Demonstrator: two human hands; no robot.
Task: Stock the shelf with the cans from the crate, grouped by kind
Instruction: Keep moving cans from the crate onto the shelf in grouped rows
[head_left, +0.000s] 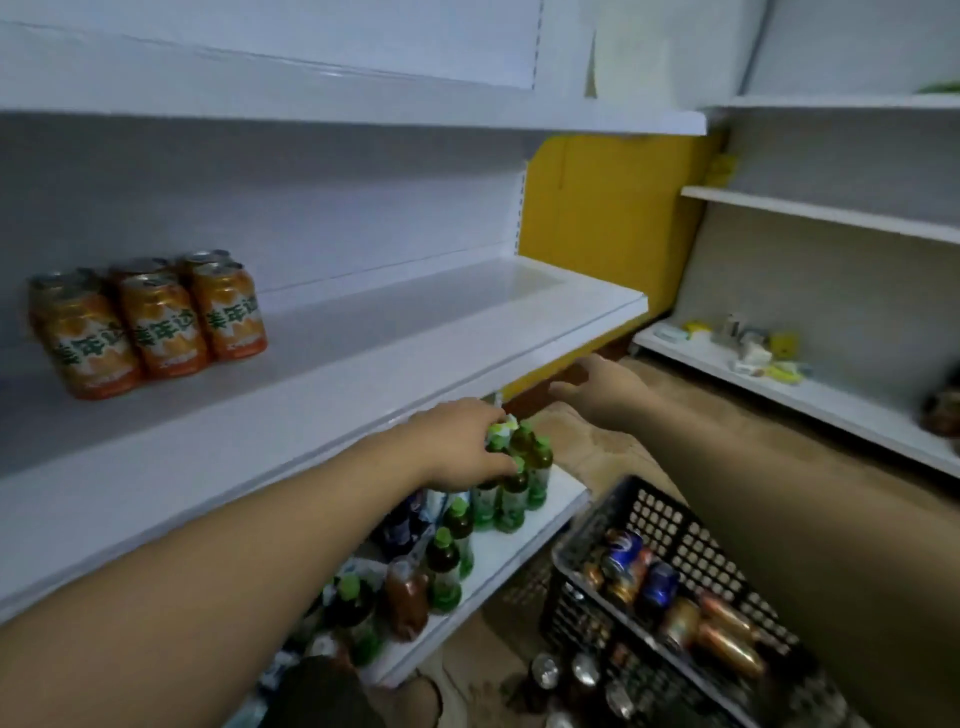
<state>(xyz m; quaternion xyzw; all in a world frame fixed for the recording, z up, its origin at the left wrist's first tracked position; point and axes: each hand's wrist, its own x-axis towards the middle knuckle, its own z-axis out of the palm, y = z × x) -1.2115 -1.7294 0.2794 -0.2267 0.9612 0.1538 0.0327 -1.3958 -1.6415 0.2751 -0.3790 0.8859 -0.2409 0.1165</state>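
Observation:
Several orange cans (156, 322) stand grouped at the left of the white middle shelf (415, 332). A black plastic crate (670, 525) at the lower right holds several cans, blue (621, 558) and gold (727, 634) among them. My left hand (457, 441) reaches under the middle shelf to the lower shelf (519, 551), fingers closed around the green cap of a tea bottle (514, 499) in a cluster there. My right hand (597, 389) hovers beyond, fingers spread, holding nothing.
More green-capped bottles (447, 561) and a brown bottle (408, 597) crowd the lower shelf. Loose cans (545, 670) lie on the floor by the crate. A second shelf unit (805, 395) at the right carries small items. A yellow panel (602, 208) stands behind.

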